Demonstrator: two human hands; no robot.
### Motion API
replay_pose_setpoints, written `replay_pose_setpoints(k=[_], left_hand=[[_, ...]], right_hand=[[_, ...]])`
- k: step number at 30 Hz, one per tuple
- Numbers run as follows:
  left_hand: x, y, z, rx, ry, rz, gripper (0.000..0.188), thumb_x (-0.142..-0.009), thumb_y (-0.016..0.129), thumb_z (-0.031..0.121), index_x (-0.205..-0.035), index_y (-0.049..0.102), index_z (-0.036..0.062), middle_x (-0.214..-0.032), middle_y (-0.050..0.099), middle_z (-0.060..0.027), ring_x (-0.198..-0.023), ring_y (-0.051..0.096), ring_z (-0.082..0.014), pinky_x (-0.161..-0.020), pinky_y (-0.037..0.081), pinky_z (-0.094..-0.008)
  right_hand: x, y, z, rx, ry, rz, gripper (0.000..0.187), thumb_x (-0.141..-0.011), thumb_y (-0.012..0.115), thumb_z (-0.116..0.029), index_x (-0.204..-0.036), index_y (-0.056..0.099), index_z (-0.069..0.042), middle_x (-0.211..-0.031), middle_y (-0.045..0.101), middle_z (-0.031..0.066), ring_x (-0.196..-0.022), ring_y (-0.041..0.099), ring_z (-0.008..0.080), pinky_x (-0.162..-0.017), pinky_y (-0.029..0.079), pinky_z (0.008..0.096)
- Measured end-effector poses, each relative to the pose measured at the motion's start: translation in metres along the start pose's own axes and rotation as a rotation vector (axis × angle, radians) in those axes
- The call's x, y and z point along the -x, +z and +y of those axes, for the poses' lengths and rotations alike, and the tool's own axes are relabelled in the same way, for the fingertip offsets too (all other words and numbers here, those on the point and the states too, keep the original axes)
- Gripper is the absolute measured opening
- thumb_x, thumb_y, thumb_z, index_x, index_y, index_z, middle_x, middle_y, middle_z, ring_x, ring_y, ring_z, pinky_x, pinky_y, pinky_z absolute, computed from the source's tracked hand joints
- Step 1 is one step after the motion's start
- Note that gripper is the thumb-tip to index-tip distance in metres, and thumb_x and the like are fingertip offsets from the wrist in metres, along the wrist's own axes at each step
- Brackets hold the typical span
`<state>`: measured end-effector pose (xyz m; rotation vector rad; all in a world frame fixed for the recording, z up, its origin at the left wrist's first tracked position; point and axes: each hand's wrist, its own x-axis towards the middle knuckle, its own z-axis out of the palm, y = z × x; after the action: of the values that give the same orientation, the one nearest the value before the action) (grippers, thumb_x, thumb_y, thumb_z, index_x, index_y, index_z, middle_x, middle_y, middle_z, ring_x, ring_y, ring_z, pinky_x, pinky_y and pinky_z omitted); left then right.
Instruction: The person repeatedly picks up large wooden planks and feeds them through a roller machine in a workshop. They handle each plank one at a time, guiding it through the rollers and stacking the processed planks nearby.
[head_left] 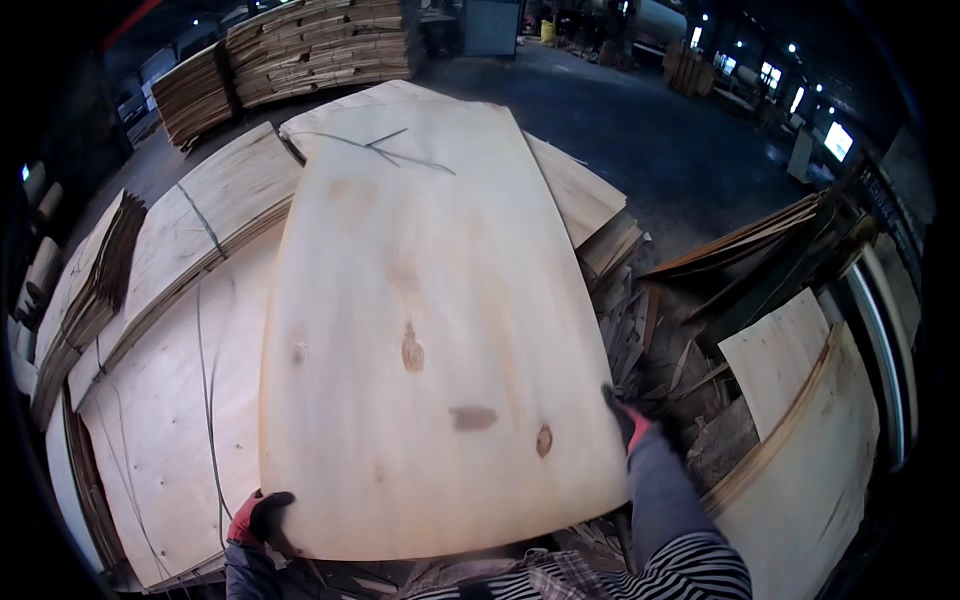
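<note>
A large pale wood veneer sheet (430,270) with several brown knots stretches away in front of me, its near edge slightly bowed. My left hand (260,517), in a red and black glove, is closed on its near left corner. On the right edge, close to the near corner, my right hand (627,420) grips the same sheet in a matching glove. Both hands' undersides are partly hidden by the sheet and sleeves. A thin dark strap (385,152) shows in a crossed shape at the sheet's far end.
Strapped veneer stacks (165,400) lie along the left. Taller piles (320,50) stand far left. Broken wood scraps (690,370) litter the floor at right, beside leaning sheets (810,450) and a shiny metal roller or pipe (880,350). Dark floor (620,120) extends beyond.
</note>
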<state>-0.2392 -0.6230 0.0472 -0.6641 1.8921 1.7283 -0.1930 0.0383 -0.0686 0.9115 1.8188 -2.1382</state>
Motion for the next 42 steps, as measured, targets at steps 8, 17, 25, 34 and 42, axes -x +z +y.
replay_pose_setpoints(k=[8,17,25,34,42], left_hand=[[0.001,-0.057,-0.057,-0.100,0.206,-0.084,0.034,-0.073,0.067,0.015,-0.099,0.056,-0.0039,-0.090,0.061,-0.0089,-0.079,0.059,-0.0161,-0.069,0.048,-0.0278],[0.093,-0.006,-0.108,-0.269,0.359,-0.088,0.041,-0.074,0.065,0.018,-0.106,0.052,-0.0029,-0.092,0.060,-0.0098,-0.077,0.058,-0.0180,-0.068,0.048,-0.0283],[0.175,0.093,-0.107,-0.204,0.507,-0.440,0.040,-0.076,0.064,0.020,-0.106,0.052,-0.0032,-0.092,0.060,-0.0101,-0.077,0.058,-0.0185,-0.068,0.048,-0.0287],[0.210,0.254,-0.094,-0.425,0.549,-0.812,0.034,-0.076,0.063,0.017,-0.100,0.056,-0.0062,-0.089,0.062,-0.0120,-0.079,0.060,-0.0188,-0.071,0.048,-0.0296],[0.254,0.493,-0.130,-1.064,1.541,-1.587,0.026,-0.084,0.054,0.020,-0.104,0.057,0.0044,-0.099,0.060,-0.0106,-0.086,0.059,-0.0176,-0.073,0.046,-0.0274]], right_hand=[[0.157,0.081,0.008,-0.019,-0.120,0.130,0.034,-0.071,0.066,-0.007,-0.101,0.055,0.005,-0.094,0.060,0.0105,-0.078,0.059,0.0163,-0.072,0.046,0.0252],[0.382,0.160,-0.043,0.571,-0.295,0.400,0.051,-0.073,0.066,-0.033,-0.103,0.052,0.006,-0.074,0.061,0.0131,-0.067,0.058,0.0137,-0.063,0.045,0.0300],[0.536,0.103,0.035,0.425,-0.195,0.592,0.048,-0.073,0.064,-0.038,-0.099,0.053,0.001,-0.058,0.056,0.0093,-0.049,0.053,0.0184,-0.052,0.043,0.0331],[0.705,-0.002,0.166,0.188,-0.281,1.279,0.050,-0.071,0.067,-0.032,-0.103,0.053,0.004,-0.090,0.062,0.0162,-0.082,0.059,0.0185,-0.071,0.046,0.0324],[0.807,-0.170,0.334,0.611,0.347,1.561,0.071,-0.070,0.064,-0.037,-0.123,0.037,0.001,-0.112,0.048,0.0237,-0.108,0.045,0.0344,-0.088,0.037,0.0406]])
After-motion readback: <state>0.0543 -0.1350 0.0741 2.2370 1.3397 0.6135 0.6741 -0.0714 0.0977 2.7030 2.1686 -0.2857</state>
